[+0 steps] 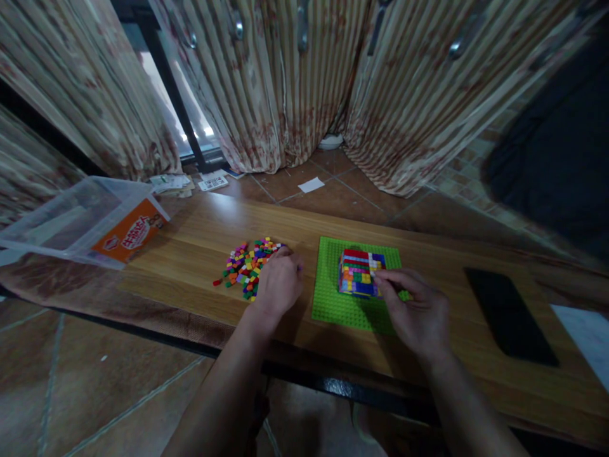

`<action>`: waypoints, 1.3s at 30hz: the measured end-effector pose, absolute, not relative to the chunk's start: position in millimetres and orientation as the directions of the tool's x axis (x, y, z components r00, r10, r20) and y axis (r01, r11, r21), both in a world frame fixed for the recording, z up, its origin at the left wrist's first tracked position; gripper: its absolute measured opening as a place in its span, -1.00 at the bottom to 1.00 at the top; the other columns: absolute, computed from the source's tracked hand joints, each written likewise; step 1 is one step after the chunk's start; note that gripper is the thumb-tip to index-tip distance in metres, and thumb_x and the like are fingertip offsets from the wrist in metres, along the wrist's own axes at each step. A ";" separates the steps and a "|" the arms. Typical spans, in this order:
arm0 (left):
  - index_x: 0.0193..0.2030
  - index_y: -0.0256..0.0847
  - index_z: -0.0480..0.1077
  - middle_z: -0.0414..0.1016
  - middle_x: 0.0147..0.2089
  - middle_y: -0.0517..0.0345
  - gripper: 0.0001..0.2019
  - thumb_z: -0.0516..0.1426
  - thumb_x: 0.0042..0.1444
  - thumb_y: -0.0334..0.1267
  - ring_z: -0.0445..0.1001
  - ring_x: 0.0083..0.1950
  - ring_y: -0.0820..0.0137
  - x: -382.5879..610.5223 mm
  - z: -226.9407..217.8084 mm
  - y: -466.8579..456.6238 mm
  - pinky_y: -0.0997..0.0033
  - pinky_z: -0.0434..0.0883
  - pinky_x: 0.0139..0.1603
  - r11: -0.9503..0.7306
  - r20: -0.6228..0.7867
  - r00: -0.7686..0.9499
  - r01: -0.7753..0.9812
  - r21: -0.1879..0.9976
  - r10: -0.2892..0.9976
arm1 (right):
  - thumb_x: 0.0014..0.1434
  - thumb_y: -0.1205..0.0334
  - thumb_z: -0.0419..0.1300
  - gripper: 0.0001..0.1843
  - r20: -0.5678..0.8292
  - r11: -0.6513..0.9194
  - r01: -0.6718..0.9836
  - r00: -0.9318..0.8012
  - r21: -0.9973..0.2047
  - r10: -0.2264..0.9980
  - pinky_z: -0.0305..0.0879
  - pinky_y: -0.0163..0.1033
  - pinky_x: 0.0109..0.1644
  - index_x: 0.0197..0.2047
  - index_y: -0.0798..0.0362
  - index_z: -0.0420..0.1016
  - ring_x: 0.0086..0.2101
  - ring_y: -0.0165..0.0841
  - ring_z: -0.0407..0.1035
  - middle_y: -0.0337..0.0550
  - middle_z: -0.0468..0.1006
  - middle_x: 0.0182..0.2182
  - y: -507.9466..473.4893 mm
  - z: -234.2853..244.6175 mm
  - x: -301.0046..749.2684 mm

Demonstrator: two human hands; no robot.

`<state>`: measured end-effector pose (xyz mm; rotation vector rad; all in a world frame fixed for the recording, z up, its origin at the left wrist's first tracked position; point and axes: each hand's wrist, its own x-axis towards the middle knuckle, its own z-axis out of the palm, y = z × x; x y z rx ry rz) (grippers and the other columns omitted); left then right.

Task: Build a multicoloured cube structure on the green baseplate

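Observation:
A green baseplate point(333, 298) lies on the wooden table point(200, 235). On it stands a block built of many coloured small bricks point(358, 271). My right hand point(419, 311) rests at the block's right side, its fingertips pinched against the block's near right corner. A heap of loose coloured bricks point(245, 266) lies to the left of the plate. My left hand point(280, 282) sits at the heap's right edge, fingers curled down over the bricks; what they hold is hidden.
A clear plastic box with an orange label point(85, 222) lies tilted at the table's left end. A black phone point(509, 314) lies flat at the right, a white sheet point(587, 336) beyond it. Curtains point(295, 82) hang behind; papers point(311, 185) lie on the tiled floor.

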<state>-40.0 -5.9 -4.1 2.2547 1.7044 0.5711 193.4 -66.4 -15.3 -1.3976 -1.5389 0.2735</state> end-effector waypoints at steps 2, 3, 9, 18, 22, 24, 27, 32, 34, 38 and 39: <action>-0.33 -0.21 0.52 0.51 -0.23 0.02 -0.83 0.09 0.09 -0.45 0.47 -0.16 0.29 -40.1 -3.3 -4.4 0.34 0.40 -0.07 -0.309 0.196 0.241 0.797 0.519 0.951 | 0.20 0.15 0.23 -0.86 0.522 0.304 0.628 0.193 -0.717 0.831 0.39 -0.22 -0.30 -0.26 -0.03 0.61 -0.38 -0.34 0.45 -0.17 0.59 -0.32 -65.9 -14.3 194.2; -0.32 -0.21 0.52 0.51 -0.24 0.05 -0.84 0.10 0.10 -0.43 0.47 -0.18 0.32 -39.2 -2.7 -3.7 0.36 0.40 -0.10 -0.314 0.201 0.240 0.745 0.589 0.950 | 0.20 0.15 0.23 -0.86 0.528 0.298 0.629 0.214 -0.718 0.822 0.39 -0.22 -0.30 -0.26 -0.02 0.61 -0.38 -0.34 0.45 -0.16 0.59 -0.33 -65.7 -13.7 194.5; -0.30 -0.26 0.51 0.51 -0.40 0.19 -0.90 0.20 0.09 -0.29 0.42 -0.37 0.48 -16.9 3.4 -10.7 0.48 0.35 -0.30 -0.031 0.000 0.264 0.114 0.993 0.965 | 0.19 0.18 0.26 -0.87 0.500 0.311 0.547 0.238 -0.778 0.833 0.39 -0.22 -0.25 -0.19 -0.03 0.60 -0.33 -0.34 0.45 -0.18 0.58 -0.31 -68.3 -7.1 191.1; -0.21 -0.29 0.53 0.50 -0.43 0.18 -0.74 0.31 -0.02 -0.19 0.43 -0.44 0.54 11.8 5.0 -34.6 0.53 0.31 -0.39 0.354 -0.220 0.401 -0.299 0.886 0.889 | 0.17 0.20 0.31 -0.74 0.467 0.416 0.514 -0.032 -0.750 0.883 0.41 -0.17 -0.04 -0.04 -0.13 0.53 -0.15 -0.33 0.45 -0.19 0.54 -0.11 -75.1 3.6 176.8; -0.21 -0.28 0.52 0.50 -0.45 0.20 -0.72 0.32 -0.04 -0.17 0.41 -0.48 0.56 13.6 4.5 -34.0 0.56 0.24 -0.47 0.366 -0.235 0.396 -0.297 0.882 0.888 | 0.19 0.23 0.29 -0.81 0.478 0.419 0.532 -0.031 -0.736 0.878 0.41 -0.21 -0.06 -0.10 -0.12 0.54 -0.16 -0.35 0.47 -0.21 0.55 -0.16 -75.2 2.7 173.9; -0.21 -0.28 0.51 0.48 -0.47 0.22 -0.71 0.32 -0.04 -0.16 0.39 -0.50 0.57 14.8 5.2 -34.1 0.57 0.20 -0.50 0.367 -0.239 0.404 -0.277 0.888 0.883 | 0.21 0.24 0.27 -0.84 0.485 0.425 0.541 -0.036 -0.725 0.874 0.41 -0.22 -0.06 -0.12 -0.11 0.55 -0.16 -0.36 0.47 -0.21 0.56 -0.18 -75.5 2.7 172.5; -0.21 -0.28 0.50 0.47 -0.48 0.24 -0.70 0.31 -0.04 -0.13 0.37 -0.54 0.59 16.3 7.1 -34.3 0.57 0.16 -0.54 0.363 -0.246 0.408 -0.240 0.900 0.879 | 0.23 0.24 0.25 -0.85 0.490 0.430 0.548 -0.042 -0.717 0.871 0.41 -0.23 -0.07 -0.12 -0.11 0.56 -0.17 -0.37 0.48 -0.22 0.56 -0.19 -74.8 2.9 174.0; -0.24 -0.28 0.50 0.54 -0.40 0.16 -0.75 0.25 0.01 -0.14 0.34 -0.52 0.56 14.7 8.4 -30.7 0.55 0.16 -0.54 0.297 -0.226 0.326 -0.187 0.936 0.918 | 0.22 0.20 0.26 -0.86 0.492 0.384 0.570 0.040 -0.726 0.870 0.41 -0.20 -0.08 -0.14 -0.11 0.60 -0.19 -0.34 0.47 -0.20 0.56 -0.19 -67.9 -0.7 195.8; -0.28 -0.28 0.50 0.53 -0.42 0.17 -0.81 0.22 0.02 -0.19 0.34 -0.49 0.56 13.5 6.2 -28.0 0.55 0.21 -0.49 0.261 -0.213 0.264 -0.160 0.952 0.941 | 0.21 0.17 0.27 -0.87 0.480 0.338 0.592 0.095 -0.732 0.872 0.40 -0.19 -0.10 -0.17 -0.10 0.62 -0.19 -0.32 0.47 -0.19 0.54 -0.20 -64.8 -4.1 207.1; -0.31 -0.24 0.52 0.51 -0.44 0.20 -0.86 0.20 0.03 -0.24 0.37 -0.42 0.52 12.6 -0.4 -24.9 0.53 0.27 -0.41 0.238 -0.213 0.219 -0.097 0.966 0.952 | 0.20 0.12 0.27 -0.85 0.424 0.274 0.649 0.084 -0.710 0.902 0.39 -0.12 -0.06 -0.17 -0.11 0.64 -0.15 -0.28 0.44 -0.16 0.52 -0.18 -61.2 -11.6 218.0; -0.31 -0.24 0.52 0.51 -0.43 0.21 -0.86 0.20 0.03 -0.24 0.37 -0.42 0.51 12.7 -1.6 -24.8 0.53 0.27 -0.41 0.237 -0.214 0.224 -0.079 0.968 0.951 | 0.20 0.12 0.27 -0.84 0.421 0.277 0.656 0.068 -0.702 0.904 0.38 -0.11 -0.04 -0.17 -0.12 0.64 -0.14 -0.27 0.44 -0.15 0.51 -0.17 -60.7 -13.2 218.0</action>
